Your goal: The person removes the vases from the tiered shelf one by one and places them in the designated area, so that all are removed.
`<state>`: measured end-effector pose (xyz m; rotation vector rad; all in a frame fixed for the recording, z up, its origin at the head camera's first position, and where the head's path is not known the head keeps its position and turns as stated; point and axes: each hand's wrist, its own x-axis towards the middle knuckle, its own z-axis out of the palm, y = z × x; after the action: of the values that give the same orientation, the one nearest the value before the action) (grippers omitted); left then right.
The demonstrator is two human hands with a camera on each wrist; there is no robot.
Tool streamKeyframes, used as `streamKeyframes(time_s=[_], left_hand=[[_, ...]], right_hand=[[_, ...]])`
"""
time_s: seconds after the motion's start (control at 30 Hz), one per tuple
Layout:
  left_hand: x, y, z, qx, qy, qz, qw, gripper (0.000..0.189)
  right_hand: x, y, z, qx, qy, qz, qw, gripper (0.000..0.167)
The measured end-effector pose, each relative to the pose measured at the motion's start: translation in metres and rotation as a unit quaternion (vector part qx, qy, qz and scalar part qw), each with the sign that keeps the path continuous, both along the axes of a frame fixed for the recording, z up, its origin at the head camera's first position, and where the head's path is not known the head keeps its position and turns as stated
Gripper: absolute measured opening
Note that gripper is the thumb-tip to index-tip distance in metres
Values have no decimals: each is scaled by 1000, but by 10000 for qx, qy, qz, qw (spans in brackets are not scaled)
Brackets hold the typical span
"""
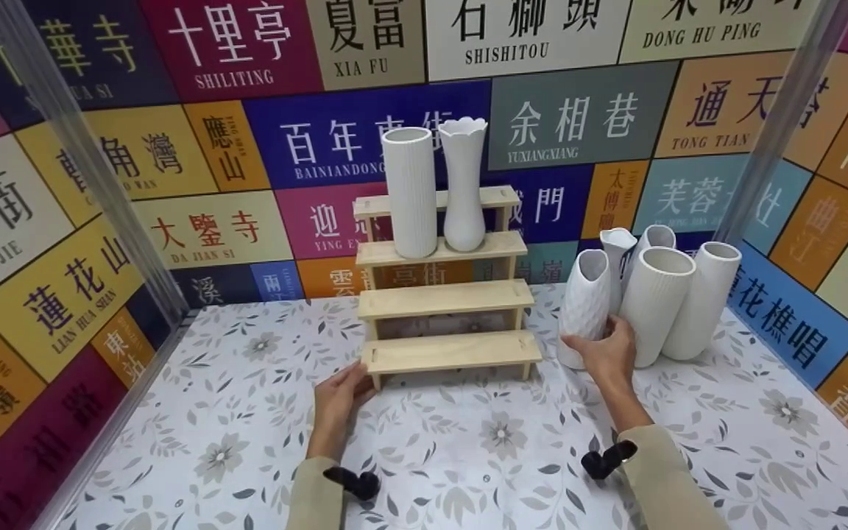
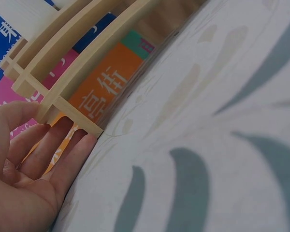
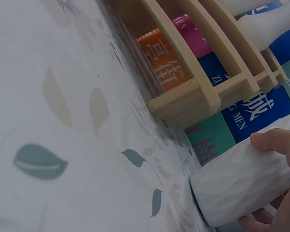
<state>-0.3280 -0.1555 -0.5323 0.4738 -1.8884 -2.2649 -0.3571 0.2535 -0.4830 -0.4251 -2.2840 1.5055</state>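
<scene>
A tiered wooden display stand point(image 1: 446, 299) stands near the back of the table. At its lower left corner, my left hand point(image 1: 337, 401) pinches the end of the lowest shelf, its fingers against the front leg point(image 2: 77, 116). My right hand point(image 1: 608, 357) grips a white textured vase point(image 1: 586, 291) with a slanted opening, thumb on the near side and fingers round the other. The vase stands upright, its base on the table in the right wrist view. Two white vases, one ribbed cylinder point(image 1: 409, 195) and one with a scalloped rim point(image 1: 464, 188), stand on an upper shelf.
Close behind and right of the gripped vase are several other white vases, among them a wide one point(image 1: 656, 302) and a plain one point(image 1: 707, 302). A colourful sign-covered wall point(image 1: 578, 121) rises behind the stand. The tabletop point(image 1: 468, 456) has a leafy floral cover.
</scene>
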Motion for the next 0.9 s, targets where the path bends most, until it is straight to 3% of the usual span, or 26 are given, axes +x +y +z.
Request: streamKeyframes(time_s=[0.2, 0.6, 0.9], left_hand=[[0, -1, -1, -57, -66, 11, 10000, 48], [-2, 0, -1, 127, -135, -48, 9998, 47], [-1, 0, -2, 129, 75, -33, 9999, 46]], right_hand=[[3, -4, 3, 314, 264, -94, 9991, 80], [4, -7, 4, 456, 619, -441, 9961, 85], [3, -8, -1, 623, 963, -745, 9906, 79]])
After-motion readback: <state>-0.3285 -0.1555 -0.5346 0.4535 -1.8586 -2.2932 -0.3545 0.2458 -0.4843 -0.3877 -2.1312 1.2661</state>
